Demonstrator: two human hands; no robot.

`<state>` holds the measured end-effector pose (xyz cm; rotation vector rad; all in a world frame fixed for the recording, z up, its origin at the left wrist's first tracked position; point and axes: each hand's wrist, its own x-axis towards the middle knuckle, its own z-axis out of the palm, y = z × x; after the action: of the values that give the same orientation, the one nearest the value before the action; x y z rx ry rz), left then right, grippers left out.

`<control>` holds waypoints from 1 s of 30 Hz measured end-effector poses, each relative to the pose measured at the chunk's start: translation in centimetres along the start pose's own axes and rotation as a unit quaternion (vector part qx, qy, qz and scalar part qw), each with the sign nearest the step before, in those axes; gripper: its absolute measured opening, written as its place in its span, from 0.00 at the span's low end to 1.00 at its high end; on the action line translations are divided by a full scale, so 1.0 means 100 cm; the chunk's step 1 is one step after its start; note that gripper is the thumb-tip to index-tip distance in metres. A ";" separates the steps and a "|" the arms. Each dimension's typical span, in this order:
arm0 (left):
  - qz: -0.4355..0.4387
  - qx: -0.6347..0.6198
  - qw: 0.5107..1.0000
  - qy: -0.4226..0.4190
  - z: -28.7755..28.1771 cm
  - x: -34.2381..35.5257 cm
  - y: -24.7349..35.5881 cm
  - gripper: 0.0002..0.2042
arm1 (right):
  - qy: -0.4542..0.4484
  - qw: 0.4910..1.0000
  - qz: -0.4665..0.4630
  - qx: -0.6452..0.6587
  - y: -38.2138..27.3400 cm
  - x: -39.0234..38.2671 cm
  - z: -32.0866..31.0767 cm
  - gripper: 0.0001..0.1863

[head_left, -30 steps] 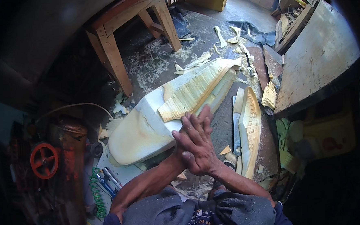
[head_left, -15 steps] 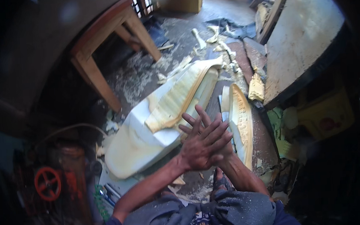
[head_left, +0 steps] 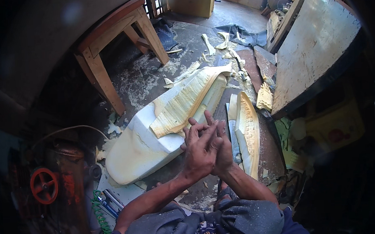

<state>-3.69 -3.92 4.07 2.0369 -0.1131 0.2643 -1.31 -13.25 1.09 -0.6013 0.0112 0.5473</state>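
Note:
In front of my lap, my left hand (head_left: 199,158) lies over my right hand (head_left: 224,153), the two pressed together. The left fingers are slightly bent across the right palm; both hands have fingers apart and hold nothing. Part of the right hand is hidden behind the left. Just beyond them lies a long, pale foam seat-shaped block (head_left: 140,151), with a rounded near end. A yellowish ribbed foam piece (head_left: 186,100) rests along its top. To the right of my hands stands a narrow, curved foam piece (head_left: 248,133), its yellow edge rough and pitted.
Foam scraps (head_left: 209,44) and crumbs litter the dark floor. A wooden stool (head_left: 102,72) stands at far left, a large worn board (head_left: 315,46) leans at right. At lower left are a red wheel handle (head_left: 44,186) and a green coiled hose (head_left: 100,219). A yellow container (head_left: 340,124) sits in shadow at right.
My left hand's fingers were stretched and fanned across the right hand; now they are more bent. Both hands have turned slightly and stay pressed together. The foam pieces have not moved.

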 end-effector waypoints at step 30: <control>-0.027 -0.250 0.967 0.047 -0.016 -0.008 -0.008 0.21 | -0.104 0.992 0.072 0.011 0.034 0.002 0.031 0.52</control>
<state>-4.59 -2.14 3.92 1.5217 -0.0579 0.2678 -3.24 -9.11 1.84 -0.5223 -0.1378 0.7471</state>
